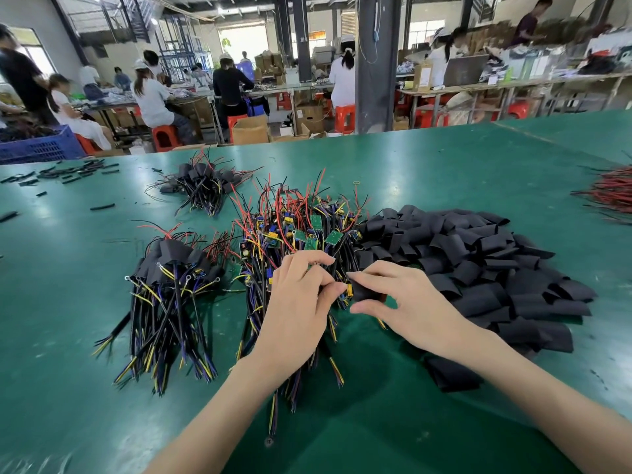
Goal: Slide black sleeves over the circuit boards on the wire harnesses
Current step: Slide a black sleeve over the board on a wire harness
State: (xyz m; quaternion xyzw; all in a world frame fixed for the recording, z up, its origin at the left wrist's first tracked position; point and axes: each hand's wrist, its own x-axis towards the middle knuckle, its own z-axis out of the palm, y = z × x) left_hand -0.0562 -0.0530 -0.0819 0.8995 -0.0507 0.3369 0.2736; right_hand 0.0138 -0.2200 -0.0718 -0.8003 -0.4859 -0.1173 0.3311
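R hand (pixel 410 299) grip: thumb + finger pinch black sleeve (pixel 365 289), mid table (pixel 68 388). L hand (pixel 301 302) grip pinches small board (pixel 349 291) w/ yellow part, right at sleeve's open edge. Both hands over front of bare harness pile (pixel 294 227). Big sleeve pile (pixel 478 261) close on right. Done bundle (pixel 174 265) near on left. Open green room by front edge, around arms.

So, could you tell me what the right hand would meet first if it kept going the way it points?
Probably the circuit board pinched by the left hand: the right hand, holding a black sleeve, points left at it, almost touching.
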